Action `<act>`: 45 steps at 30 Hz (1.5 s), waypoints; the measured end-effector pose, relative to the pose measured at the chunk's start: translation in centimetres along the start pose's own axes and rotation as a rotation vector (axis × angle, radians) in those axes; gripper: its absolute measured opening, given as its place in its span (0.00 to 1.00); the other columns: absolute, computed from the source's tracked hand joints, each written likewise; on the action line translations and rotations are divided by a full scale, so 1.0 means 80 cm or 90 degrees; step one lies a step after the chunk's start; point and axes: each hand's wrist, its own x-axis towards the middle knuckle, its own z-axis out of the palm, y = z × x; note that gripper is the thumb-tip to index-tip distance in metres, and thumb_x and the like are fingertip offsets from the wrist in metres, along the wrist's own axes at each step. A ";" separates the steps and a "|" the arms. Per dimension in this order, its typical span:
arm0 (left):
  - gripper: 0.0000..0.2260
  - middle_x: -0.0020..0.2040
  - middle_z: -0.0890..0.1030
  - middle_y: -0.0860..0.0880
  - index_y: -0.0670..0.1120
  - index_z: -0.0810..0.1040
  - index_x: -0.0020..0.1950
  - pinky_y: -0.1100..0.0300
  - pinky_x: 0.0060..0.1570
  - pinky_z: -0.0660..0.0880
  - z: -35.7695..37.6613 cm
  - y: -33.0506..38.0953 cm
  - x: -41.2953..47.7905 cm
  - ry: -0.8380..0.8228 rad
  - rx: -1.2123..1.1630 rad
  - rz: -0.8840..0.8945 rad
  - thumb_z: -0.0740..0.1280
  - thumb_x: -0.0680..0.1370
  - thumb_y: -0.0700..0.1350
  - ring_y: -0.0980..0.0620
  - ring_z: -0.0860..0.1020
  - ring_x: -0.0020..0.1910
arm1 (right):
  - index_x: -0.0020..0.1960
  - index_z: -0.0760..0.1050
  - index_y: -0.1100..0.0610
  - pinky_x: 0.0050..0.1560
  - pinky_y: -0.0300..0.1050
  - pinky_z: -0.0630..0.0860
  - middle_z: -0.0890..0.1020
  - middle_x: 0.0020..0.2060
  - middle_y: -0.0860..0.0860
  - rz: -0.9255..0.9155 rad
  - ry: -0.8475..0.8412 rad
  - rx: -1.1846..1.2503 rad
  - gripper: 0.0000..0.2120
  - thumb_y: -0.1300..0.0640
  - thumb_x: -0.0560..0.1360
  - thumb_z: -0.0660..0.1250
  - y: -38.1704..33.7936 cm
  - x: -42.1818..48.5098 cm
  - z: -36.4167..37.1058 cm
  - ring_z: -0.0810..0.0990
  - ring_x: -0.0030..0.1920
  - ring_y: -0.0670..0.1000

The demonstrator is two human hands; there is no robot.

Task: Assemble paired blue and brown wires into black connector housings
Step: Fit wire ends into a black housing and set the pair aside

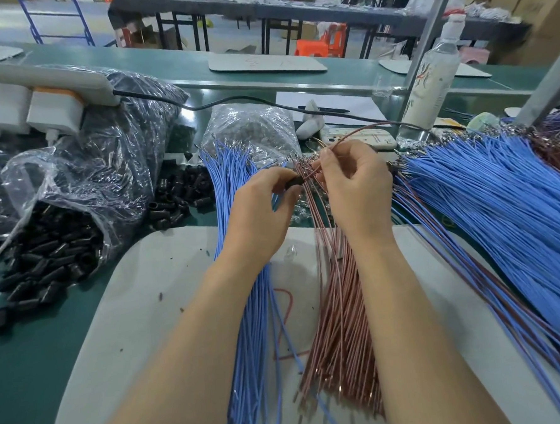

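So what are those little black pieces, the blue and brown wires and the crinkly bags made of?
Black housings: probably moulded plastic, dull sheen, identical shapes. Blue wires and brown wires: flexible matte coating, likely plastic insulation, with small shiny tips that look like metal. Bags: thin clear plastic film, creased and glinting.

My left hand (264,193) and right hand (355,181): both bare. Left forearm (194,331) and right forearm (419,318): bare skin from the wrists to the bottom edge of view. Fingers slender; nails too small to make out.
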 end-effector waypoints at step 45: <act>0.09 0.35 0.81 0.51 0.42 0.78 0.44 0.66 0.37 0.78 -0.024 -0.002 0.015 -0.045 -0.831 -0.485 0.64 0.78 0.46 0.56 0.80 0.36 | 0.32 0.75 0.55 0.33 0.40 0.68 0.76 0.24 0.47 0.024 -0.428 -0.011 0.14 0.54 0.76 0.67 -0.047 -0.021 -0.002 0.71 0.26 0.44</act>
